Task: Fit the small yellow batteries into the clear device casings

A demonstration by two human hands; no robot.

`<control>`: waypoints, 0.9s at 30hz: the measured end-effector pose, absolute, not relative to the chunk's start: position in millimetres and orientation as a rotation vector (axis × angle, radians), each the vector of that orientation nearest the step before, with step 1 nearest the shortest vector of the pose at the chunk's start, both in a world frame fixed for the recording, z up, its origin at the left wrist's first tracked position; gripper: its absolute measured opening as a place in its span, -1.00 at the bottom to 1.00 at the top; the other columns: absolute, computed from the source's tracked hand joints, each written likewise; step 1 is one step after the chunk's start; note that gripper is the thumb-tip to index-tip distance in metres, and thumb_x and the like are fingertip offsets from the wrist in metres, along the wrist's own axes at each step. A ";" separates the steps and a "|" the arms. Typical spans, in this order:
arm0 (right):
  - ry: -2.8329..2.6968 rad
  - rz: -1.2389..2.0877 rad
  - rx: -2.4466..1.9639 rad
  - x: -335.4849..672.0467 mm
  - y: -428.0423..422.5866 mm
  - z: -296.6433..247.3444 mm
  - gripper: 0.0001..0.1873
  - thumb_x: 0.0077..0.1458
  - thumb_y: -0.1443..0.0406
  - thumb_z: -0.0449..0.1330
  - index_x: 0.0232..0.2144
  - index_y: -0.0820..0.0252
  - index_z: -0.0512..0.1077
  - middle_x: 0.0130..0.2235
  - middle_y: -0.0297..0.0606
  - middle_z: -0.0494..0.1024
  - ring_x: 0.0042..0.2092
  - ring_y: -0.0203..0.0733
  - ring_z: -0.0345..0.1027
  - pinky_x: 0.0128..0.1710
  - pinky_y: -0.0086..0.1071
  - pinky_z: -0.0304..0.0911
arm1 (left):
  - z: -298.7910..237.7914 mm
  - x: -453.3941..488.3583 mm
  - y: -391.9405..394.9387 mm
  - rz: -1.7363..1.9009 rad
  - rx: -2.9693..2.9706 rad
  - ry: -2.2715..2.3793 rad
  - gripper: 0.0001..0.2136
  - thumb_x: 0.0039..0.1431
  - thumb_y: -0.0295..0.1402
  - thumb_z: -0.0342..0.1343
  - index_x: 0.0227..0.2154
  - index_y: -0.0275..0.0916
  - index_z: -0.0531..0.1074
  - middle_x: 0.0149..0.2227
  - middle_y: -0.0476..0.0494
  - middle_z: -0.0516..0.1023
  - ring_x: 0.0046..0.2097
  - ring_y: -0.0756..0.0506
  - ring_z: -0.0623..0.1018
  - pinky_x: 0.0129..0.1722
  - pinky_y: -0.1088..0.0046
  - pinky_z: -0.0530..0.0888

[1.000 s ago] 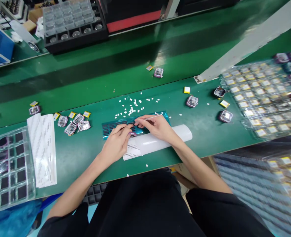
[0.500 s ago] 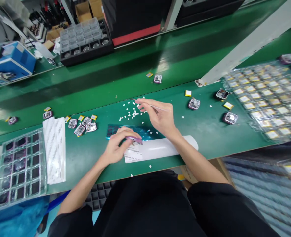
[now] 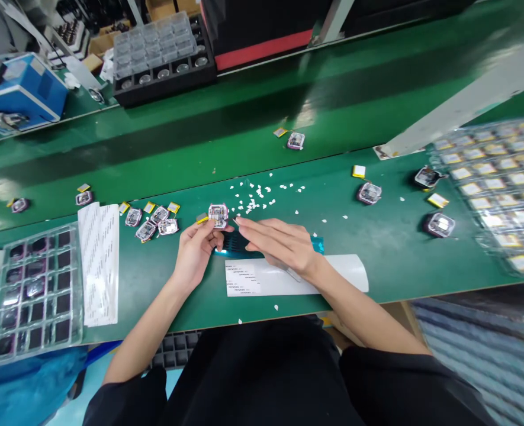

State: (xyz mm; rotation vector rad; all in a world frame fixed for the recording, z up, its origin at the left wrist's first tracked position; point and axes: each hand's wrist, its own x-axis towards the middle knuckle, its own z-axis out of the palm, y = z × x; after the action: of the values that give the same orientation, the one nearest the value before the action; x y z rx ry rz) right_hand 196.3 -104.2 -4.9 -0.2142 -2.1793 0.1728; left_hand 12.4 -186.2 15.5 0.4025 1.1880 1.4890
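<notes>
My left hand (image 3: 195, 248) is closed on a small watch case (image 3: 218, 216), which is turned so its open side with the circuit board faces up. A yellow battery (image 3: 202, 218) hangs out at its left side. In my right hand (image 3: 283, 242) is a thin metal tool that looks like tweezers (image 3: 293, 274), its tip close to the case's right edge; whether they touch I cannot tell. Beneath my hands lie a shiny blue film strip (image 3: 317, 245) and a white label sheet (image 3: 341, 275). Small white paper pieces (image 3: 251, 200) are scattered just beyond.
Several opened watch cases (image 3: 146, 231) with batteries sit to the left, beside printed white strips (image 3: 102, 266) and a clear tray (image 3: 79, 296) of dark parts. On the right are more cases (image 3: 369, 193) and a clear tray of batteries (image 3: 492, 204). A slanted white post (image 3: 461, 100) rises there.
My left hand has turned the watch case open side up and shifted it left and away from me. My right hand has come down, bringing the tool tip beside the case.
</notes>
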 end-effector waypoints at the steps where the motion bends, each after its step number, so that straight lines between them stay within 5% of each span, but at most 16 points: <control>1: -2.200 0.146 -0.186 196.4 -106.2 -4.1 -0.36 0.27 0.42 0.28 0.34 0.24 0.25 0.09 -0.09 0.62 -0.04 -0.16 0.61 -0.14 -0.32 0.62 | 15.3 11.0 -186.0 1.498 0.402 1.201 -0.84 0.02 -0.28 0.37 -0.46 -0.29 0.60 -0.44 -0.14 0.64 -0.52 0.04 0.43 -0.52 0.52 0.39; 12: -2.246 0.002 -0.062 194.0 -107.4 4.1 -0.77 0.25 0.41 0.30 -0.04 0.43 0.53 -0.04 -0.02 0.68 -0.19 -0.17 0.59 -0.25 -0.35 0.59 | 6.0 4.5 -181.8 1.607 0.444 1.310 -0.81 -0.11 -0.34 0.47 -0.46 -0.26 0.59 -0.44 -0.09 0.68 -0.52 0.05 0.52 -0.48 0.54 0.47; 19: -2.257 -0.023 -0.091 195.7 -105.2 0.6 -0.70 0.27 0.37 0.30 0.05 0.30 0.52 0.00 -0.09 0.67 -0.16 -0.19 0.60 -0.21 -0.35 0.60 | 11.7 0.2 -183.4 1.533 0.681 1.438 -0.77 0.12 -0.21 0.35 -0.44 -0.28 0.54 -0.39 -0.19 0.71 -0.52 0.00 0.58 -0.49 0.49 0.49; 27: -2.286 -0.043 -0.089 194.1 -107.5 1.0 -0.78 0.26 0.35 0.32 -0.06 0.35 0.56 -0.02 -0.12 0.69 -0.19 -0.20 0.59 -0.24 -0.36 0.60 | 8.0 3.9 -189.0 1.434 0.711 1.367 -0.75 0.10 -0.27 0.35 -0.46 -0.19 0.35 -0.59 0.04 0.55 -0.59 -0.03 0.58 -0.54 0.49 0.51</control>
State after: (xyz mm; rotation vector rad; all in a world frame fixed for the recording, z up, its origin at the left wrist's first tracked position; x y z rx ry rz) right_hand 194.1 -107.5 1.0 -0.0890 -2.2858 -0.0426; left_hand 3.9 -189.0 8.0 0.7111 1.3669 1.4336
